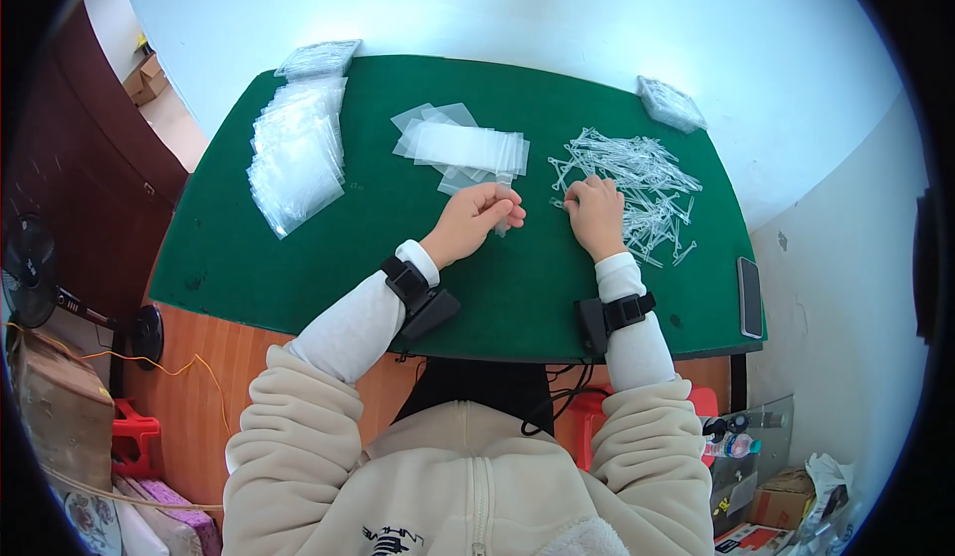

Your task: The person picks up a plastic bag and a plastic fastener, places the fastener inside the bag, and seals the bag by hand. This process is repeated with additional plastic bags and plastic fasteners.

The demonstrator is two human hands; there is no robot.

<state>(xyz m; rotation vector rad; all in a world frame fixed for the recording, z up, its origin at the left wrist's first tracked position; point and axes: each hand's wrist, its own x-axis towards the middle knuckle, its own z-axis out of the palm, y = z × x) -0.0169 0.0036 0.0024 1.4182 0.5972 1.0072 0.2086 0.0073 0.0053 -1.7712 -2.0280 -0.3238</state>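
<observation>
My left hand (472, 222) is closed around a narrow clear plastic bag (504, 180), which pokes out above and below the fingers. Just beyond it lies a fanned stack of small clear bags (463, 143). At the near left edge of a loose pile of thin clear plastic sticks with ringed ends (637, 170), my right hand (597, 216) has its fingers curled in a pinch. One clear stick (557, 202) shows at those fingertips; the rest of it is hidden by the hand.
The green-covered table (398, 287) carries a long overlapping row of clear bags (298, 153) at left, with a bundle (320, 59) behind it. Another clear packet (670, 104) stands at the far right. A phone (749, 298) lies on the right edge. A black fan (35, 268) is beyond the left side.
</observation>
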